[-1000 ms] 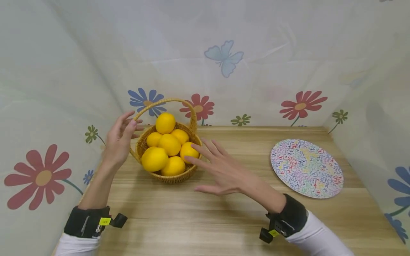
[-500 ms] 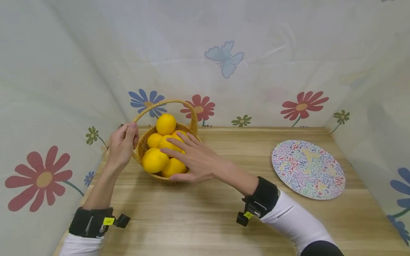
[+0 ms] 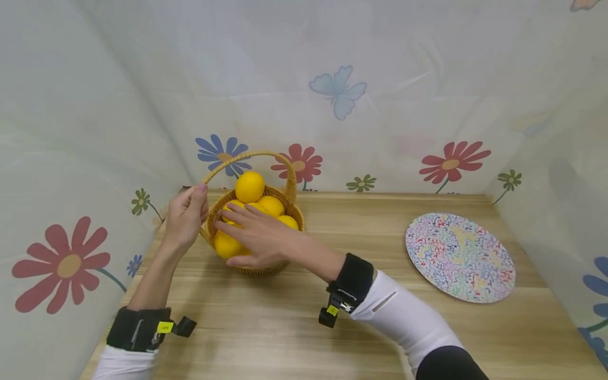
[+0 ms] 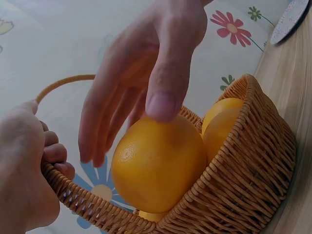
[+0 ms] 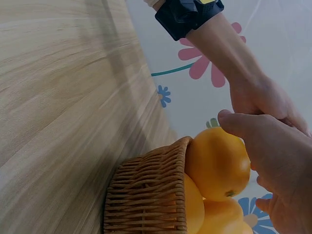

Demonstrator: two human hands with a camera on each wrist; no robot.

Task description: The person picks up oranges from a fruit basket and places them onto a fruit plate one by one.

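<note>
A woven wicker basket (image 3: 261,271) heaped with several yellow-orange oranges stands on the table at the left. My left hand (image 3: 187,217) grips the left side of its arched handle (image 3: 254,154), fingers curled round it. My right hand (image 3: 266,237) hovers palm-down over the front-left orange (image 3: 225,245), fingers spread and mostly straight. In the left wrist view, the thumb of the right hand (image 4: 146,58) is at the top of that large orange (image 4: 158,170); whether it presses there I cannot tell. The right wrist view shows the same orange (image 5: 219,163) at the rim beside the thumb.
A round plate (image 3: 461,258) with a multicoloured squiggle pattern lies on the right part of the wooden table (image 3: 266,327). Pale cloth walls (image 3: 408,89) printed with flowers and a butterfly enclose the back and sides.
My left hand has closed round the basket handle. My right hand has moved left from the basket's right side to above the front-left orange.
</note>
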